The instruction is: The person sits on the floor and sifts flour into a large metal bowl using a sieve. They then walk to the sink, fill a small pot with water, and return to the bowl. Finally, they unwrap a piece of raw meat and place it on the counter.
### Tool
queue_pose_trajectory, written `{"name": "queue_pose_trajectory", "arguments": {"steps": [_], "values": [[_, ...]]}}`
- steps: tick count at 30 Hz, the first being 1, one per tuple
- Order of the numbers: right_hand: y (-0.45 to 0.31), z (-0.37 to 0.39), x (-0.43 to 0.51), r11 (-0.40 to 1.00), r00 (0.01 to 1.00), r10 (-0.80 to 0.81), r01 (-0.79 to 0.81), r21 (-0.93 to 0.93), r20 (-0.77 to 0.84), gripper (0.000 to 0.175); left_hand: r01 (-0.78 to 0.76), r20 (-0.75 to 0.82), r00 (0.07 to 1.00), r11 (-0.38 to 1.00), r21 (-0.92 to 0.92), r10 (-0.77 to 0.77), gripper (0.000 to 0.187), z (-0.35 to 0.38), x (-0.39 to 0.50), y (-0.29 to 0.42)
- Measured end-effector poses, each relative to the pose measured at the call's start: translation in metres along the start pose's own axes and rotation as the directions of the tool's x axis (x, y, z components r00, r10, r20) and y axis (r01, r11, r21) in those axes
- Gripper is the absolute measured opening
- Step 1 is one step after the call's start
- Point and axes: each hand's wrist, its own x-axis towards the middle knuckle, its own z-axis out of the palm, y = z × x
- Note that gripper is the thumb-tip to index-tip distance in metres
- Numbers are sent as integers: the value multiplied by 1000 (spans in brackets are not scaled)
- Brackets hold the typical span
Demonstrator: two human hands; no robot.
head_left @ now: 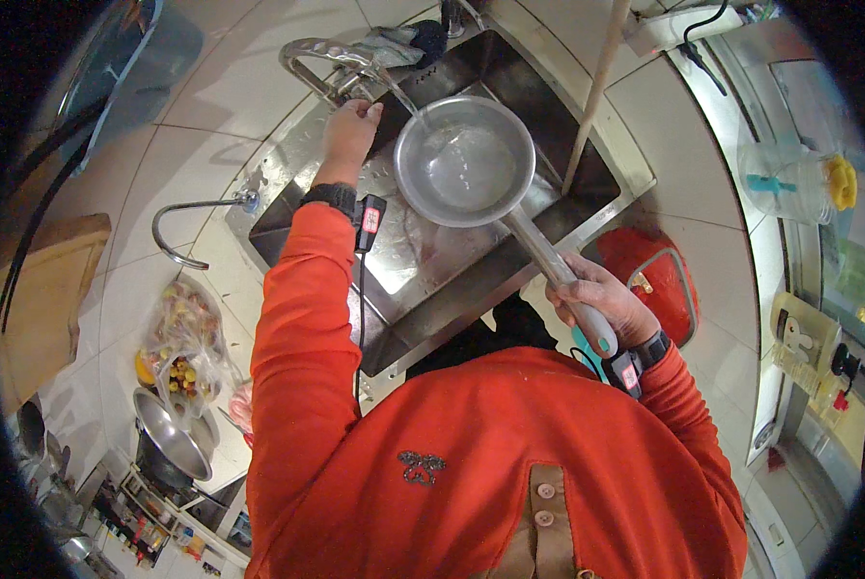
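Observation:
My right hand (604,298) grips the long handle of a metal water ladle (468,163), a deep round scoop held over the stainless steel sink (396,250). Water lies in the ladle's bowl, with a thin stream entering at its upper left rim. That stream comes from the curved chrome faucet (324,49) at the sink's back edge. At the faucet's base, the fingers of my left hand (351,134) close on its handle, which they partly hide. A grey and black cloth (403,47) lies behind the faucet.
A thin chrome spout (179,210) curves out left of the sink. Farther left are a plastic bag of fruit (186,354), a metal basin (172,434) and a wooden board (56,304). A wooden stick (591,101) leans into the sink. A red bin (649,282) stands right.

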Motion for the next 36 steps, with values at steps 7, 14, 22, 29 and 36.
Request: {"name": "queue_pose_trajectory", "arguments": {"steps": [7, 14, 22, 29, 36], "values": [[1, 0, 1, 999, 1000, 3, -4, 37, 10, 47, -30, -5, 1000, 1000, 9, 30, 37, -2, 2, 0], [-1, 3, 2, 999, 1000, 11, -11, 39, 0, 49, -34, 6, 999, 999, 17, 34, 37, -3, 4, -2], [2, 5, 1, 999, 1000, 13, -13, 45, -6, 52, -2, 17, 1000, 997, -81, 3, 36, -3, 3, -12], [4, 13, 3, 999, 1000, -25, 25, 31, -5, 49, 59, 106, 993, 992, -113, -47, 35, -26, -17, -12], [1, 27, 1, 999, 999, -24, 25, 39, -27, 51, 6, 116, 993, 991, -136, 10, 39, -37, -11, 14]]}}
